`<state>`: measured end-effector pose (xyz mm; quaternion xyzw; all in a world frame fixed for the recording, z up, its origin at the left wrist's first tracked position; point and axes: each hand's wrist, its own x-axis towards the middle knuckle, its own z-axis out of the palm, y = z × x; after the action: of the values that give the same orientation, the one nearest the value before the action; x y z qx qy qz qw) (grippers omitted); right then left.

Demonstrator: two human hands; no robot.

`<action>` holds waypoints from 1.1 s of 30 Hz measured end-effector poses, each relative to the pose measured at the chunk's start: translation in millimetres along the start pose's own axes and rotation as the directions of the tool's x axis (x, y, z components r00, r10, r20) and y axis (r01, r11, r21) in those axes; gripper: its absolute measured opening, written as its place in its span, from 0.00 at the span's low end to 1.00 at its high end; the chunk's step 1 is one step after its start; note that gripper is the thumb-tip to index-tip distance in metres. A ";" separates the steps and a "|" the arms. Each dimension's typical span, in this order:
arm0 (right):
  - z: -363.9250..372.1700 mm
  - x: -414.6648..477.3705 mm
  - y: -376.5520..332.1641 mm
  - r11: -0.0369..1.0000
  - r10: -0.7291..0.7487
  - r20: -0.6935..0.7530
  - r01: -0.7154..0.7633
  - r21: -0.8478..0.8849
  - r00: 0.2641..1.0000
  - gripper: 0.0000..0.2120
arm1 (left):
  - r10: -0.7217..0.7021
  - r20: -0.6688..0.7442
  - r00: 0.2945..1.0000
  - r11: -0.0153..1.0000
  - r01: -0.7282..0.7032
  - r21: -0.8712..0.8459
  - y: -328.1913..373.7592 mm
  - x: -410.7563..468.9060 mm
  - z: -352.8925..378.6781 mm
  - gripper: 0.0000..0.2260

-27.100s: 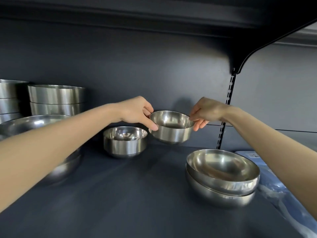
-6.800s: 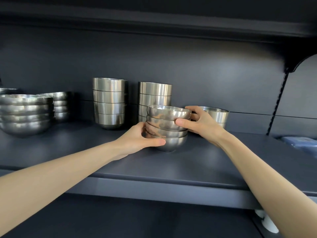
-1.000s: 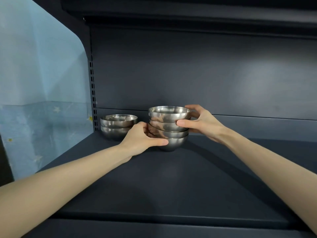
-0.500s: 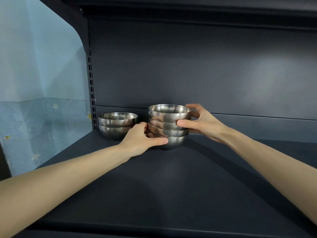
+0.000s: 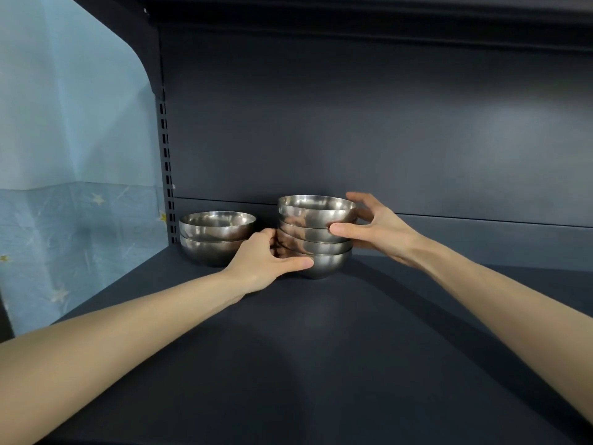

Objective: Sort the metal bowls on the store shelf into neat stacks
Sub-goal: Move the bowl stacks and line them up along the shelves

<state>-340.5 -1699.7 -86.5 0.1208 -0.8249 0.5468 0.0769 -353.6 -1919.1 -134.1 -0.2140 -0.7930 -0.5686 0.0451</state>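
A stack of several small metal bowls stands on the dark shelf near its back wall. My left hand grips the lowest bowls from the left, thumb across the front. My right hand holds the upper bowls from the right, thumb on the front and fingers behind the rim. Just to the left, a second stack of two wider metal bowls sits in the back left corner, close to my left hand.
The slotted shelf upright rises at the back left corner. Beyond it hangs a light blue sheet with stars. An upper shelf overhangs the space. The shelf's dark surface stretches to the right and toward me.
Both hands keep the same hold on the bowl stack. The stack has settled a little closer to the two wider bowls at the left; the view has shifted slightly.
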 end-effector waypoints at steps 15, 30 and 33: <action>1.0 3.7 3.0 1.000 -0.025 -0.043 0.025 -0.003 0.999 0.39 | 0.016 -0.014 1.000 0.999 -0.016 -0.030 -3.7 4.2 0.8 0.14; 6.6 7.5 5.5 1.000 -0.025 -0.061 0.025 -0.006 0.998 0.42 | 0.019 -0.020 1.000 1.000 -0.019 -0.025 -6.2 6.4 -0.8 0.12; 6.1 7.3 4.8 1.000 -0.019 -0.063 0.018 -0.011 0.998 0.43 | 0.017 -0.012 1.000 0.999 -0.017 -0.027 -6.4 7.0 0.6 0.11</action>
<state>-348.8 -1704.3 -91.3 0.1106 -0.8237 0.5455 0.1087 -362.3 -1918.2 -137.8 -0.2178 -0.7832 -0.5801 0.0518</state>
